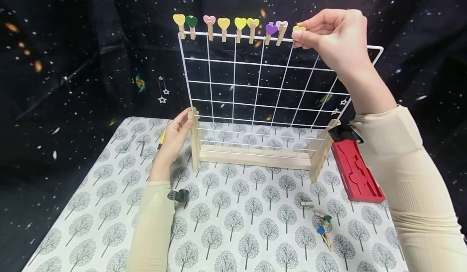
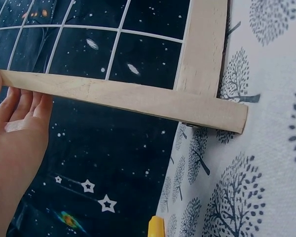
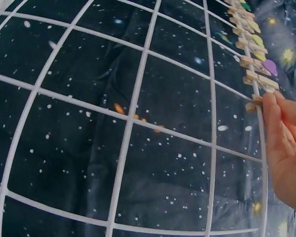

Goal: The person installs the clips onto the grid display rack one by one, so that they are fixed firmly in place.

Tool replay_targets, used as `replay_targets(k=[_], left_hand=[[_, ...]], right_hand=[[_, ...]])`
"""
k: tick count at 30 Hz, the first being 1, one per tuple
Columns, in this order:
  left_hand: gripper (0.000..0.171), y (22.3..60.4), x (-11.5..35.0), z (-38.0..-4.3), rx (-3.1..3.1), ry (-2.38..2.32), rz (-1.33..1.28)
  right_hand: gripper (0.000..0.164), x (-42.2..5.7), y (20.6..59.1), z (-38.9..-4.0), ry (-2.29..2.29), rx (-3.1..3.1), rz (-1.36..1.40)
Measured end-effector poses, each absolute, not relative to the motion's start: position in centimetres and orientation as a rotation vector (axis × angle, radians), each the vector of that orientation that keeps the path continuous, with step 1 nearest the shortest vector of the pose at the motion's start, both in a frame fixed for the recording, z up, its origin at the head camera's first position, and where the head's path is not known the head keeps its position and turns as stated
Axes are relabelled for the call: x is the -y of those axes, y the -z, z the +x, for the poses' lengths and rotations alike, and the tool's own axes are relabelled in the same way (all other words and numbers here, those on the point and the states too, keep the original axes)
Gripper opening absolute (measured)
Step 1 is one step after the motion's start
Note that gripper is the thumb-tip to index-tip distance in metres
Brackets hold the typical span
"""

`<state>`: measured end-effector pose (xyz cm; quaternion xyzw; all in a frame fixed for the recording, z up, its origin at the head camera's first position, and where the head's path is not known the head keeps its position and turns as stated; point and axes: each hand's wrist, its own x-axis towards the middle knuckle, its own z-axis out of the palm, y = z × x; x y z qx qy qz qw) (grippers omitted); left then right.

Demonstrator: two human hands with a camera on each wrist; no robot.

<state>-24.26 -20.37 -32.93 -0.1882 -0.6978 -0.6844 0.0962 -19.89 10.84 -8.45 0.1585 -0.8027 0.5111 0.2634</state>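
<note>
A dark star-printed backdrop (image 1: 73,41) fills the upper frame, behind a tree-patterned tablecloth (image 1: 226,199). At centre, a white wire grid (image 1: 257,86) stands in a wooden stand (image 1: 255,157). The left hand (image 1: 176,133) grips the stand's left upright; its thumb is cut off at the left wrist view's edge. At upper right, the right hand (image 1: 337,37) pinches a yellow heart clip (image 1: 299,28) at the top bar, fingers hiding most of it; how firmly it sits there I cannot tell. Eight clips (image 1: 224,24) line the bar leftward. Lower right lie loose clips (image 1: 323,229), partly overlapping. The right sleeve borders a red tray (image 1: 357,172), and the left forearm partly hides something yellow (image 1: 161,139), unidentifiable.
</note>
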Motion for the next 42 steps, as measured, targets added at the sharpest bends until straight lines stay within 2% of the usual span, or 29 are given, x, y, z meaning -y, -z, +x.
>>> replay_targets(k=[6, 16, 21, 24, 28, 33, 40, 42], left_hand=[[0.049, 32.9, 20.2, -24.1, 2.085, 2.018, -0.566], [0.048, 32.8, 20.0, -24.2, 2.084, 2.014, -0.576], [0.048, 32.8, 20.0, -24.3, 2.083, 2.018, -0.578], [0.047, 32.7, 20.0, -24.3, 2.078, 2.018, -0.582], [0.047, 32.5, 20.1, -24.2, 2.071, 2.018, -0.585], [0.048, 32.6, 20.2, -24.2, 2.079, 2.006, -0.579], [0.048, 32.6, 20.2, -24.0, 2.082, 2.027, -0.567], [0.048, 32.5, 20.2, -23.9, 2.086, 2.031, -0.555]], right_hand=[[0.02, -11.3, 8.8, -19.7, -1.264, 2.219, 0.379], [0.038, -12.2, 8.8, -19.4, -1.151, 2.356, 0.262], [0.038, -12.3, 10.4, -18.3, -1.179, 2.169, 0.388], [0.029, -12.4, 12.2, -17.3, -1.125, 1.965, 0.518], [0.02, -13.9, 16.1, -16.9, -0.918, 1.857, 0.672], [0.027, -17.1, 23.6, -16.8, -0.797, 2.056, 0.87], [0.012, -21.4, 34.5, -13.9, -0.845, 2.554, 0.829], [0.014, -22.4, 36.8, -13.0, -0.835, 2.667, 0.874]])
